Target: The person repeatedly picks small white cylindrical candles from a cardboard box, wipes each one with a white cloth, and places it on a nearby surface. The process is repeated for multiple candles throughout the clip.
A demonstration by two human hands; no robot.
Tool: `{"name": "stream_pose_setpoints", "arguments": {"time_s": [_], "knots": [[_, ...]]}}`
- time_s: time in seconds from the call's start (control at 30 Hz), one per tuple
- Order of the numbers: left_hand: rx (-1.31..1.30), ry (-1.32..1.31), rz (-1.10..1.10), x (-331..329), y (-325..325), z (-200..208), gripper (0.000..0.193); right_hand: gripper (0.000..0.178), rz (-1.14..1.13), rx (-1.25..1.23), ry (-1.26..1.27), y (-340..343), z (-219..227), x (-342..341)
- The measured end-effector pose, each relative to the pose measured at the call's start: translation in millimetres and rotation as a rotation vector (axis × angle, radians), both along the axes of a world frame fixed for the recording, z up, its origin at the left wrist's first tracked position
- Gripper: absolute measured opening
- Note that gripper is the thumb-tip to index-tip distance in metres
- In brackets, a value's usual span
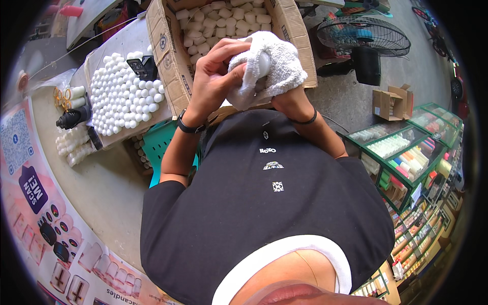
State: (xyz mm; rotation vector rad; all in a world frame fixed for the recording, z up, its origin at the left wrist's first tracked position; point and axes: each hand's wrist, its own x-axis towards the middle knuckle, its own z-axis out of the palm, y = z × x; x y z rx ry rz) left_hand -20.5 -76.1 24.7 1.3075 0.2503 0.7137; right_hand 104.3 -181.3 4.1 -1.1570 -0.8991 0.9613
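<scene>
A white terry cloth (287, 58) is bunched between my two hands, above the near edge of an open cardboard box (175, 76). A smooth white piece with a rounded end, which looks like a small candle (264, 64), shows in the folds. My left hand (218, 73) comes from the left with its fingers curled and its thumb pressed against the cloth. From below, my right hand (291, 103) grips the cloth; most of its fingers are hidden under it. Many short white candles (229, 23) fill the box beyond my hands.
Left of the box, rows of white candles (127, 96) stand on a table beside a small black device (143, 68). Yellow-handled scissors (62, 98) lie farther left. On the right are a black fan (363, 38), a small open carton (390, 103) and a green-framed glass display case (401, 147).
</scene>
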Motion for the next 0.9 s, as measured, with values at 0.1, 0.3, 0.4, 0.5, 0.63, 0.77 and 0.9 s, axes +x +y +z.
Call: {"name": "stream_pose_setpoints", "arguments": {"time_s": [0.1,0.3,0.4,0.5,0.63,0.77,0.9], "knots": [[-0.093,-0.037,0.061,0,-4,-9,0.02,0.044,0.015,-0.058,0.303,3,11,-1],[0.033,0.015,0.129,3,1,3,0.012,0.037,-0.162,0.126,-0.733,1,7,7],[0.196,0.14,0.068,-2,11,11,0.012,0.042,-0.056,0.204,-1.024,9,13,23],[0.558,0.287,0.043,-4,14,31,0.012,0.039,0.195,0.098,-0.994,14,34,31],[0.739,0.106,0.093,-7,2,27,0.014,0.036,0.224,0.187,-0.937,20,15,36],[0.752,0.192,0.173,1,2,27,0.024,0.03,0.159,0.128,-0.82,31,17,31],[0.394,0.147,0.178,11,-4,24,0.025,0.027,-0.132,0.245,-0.669,32,17,14]]}}
